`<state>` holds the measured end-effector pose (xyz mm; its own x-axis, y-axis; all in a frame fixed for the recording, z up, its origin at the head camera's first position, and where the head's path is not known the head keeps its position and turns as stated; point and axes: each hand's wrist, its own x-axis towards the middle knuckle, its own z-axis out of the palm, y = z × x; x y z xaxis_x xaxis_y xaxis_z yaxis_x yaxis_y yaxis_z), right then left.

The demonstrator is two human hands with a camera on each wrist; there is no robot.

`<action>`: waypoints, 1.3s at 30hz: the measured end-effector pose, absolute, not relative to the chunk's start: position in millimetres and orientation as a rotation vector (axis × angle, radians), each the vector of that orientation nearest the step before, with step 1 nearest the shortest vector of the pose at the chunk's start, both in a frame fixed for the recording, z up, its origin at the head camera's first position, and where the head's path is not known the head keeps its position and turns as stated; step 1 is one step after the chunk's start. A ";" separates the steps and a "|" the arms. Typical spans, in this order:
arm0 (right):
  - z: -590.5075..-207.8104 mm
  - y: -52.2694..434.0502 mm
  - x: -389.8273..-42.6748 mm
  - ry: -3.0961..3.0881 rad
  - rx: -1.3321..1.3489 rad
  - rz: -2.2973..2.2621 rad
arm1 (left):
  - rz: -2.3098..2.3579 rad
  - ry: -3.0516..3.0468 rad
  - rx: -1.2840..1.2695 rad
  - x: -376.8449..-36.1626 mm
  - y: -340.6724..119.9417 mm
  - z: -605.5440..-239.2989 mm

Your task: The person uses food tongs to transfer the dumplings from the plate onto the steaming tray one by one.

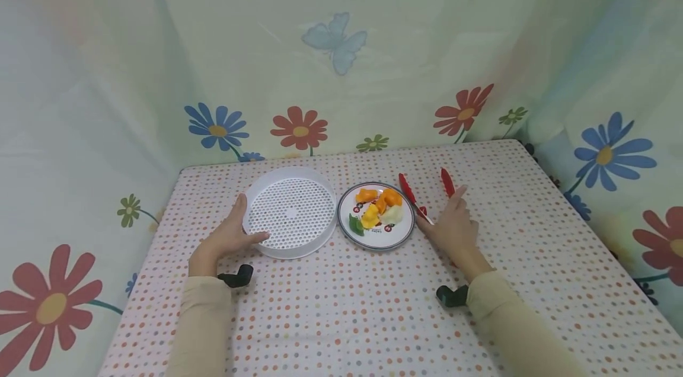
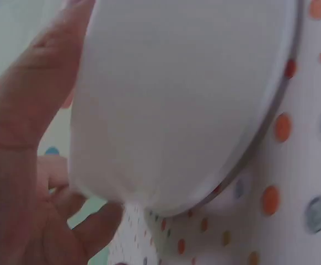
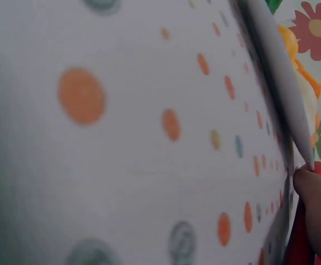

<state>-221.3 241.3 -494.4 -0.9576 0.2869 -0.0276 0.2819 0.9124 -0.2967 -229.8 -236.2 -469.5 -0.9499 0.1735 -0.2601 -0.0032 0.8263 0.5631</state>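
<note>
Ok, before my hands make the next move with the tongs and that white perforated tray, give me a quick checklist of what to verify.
1. Left hand steadies the white perforated tray: ok, thumb and fingers rest against its wall.
2. Right hand has the red tongs: not ok, fingers lie on them but are not closed round them.
3. Tongs are open: ok, the two red tips stand apart.
4. Food on the plate is reachable: ok, orange, yellow and green pieces sit uncovered.
5. Tray is free to receive food: ok, nothing lies in it.
6. Tray sits flat on the dotted tablecloth: ok in the head view.
</note>
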 end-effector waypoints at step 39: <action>-428.8 221.9 -144.8 -2.977 -0.143 0.600 | 1.194 2.543 0.263 -231.4 -254.4 -478.7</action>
<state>-144.8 221.9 -428.8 -0.9905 0.1118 0.0803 0.0719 0.9179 -0.3903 -231.4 -254.4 -478.7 -0.9323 0.2967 -0.2066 0.0306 0.6341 0.7727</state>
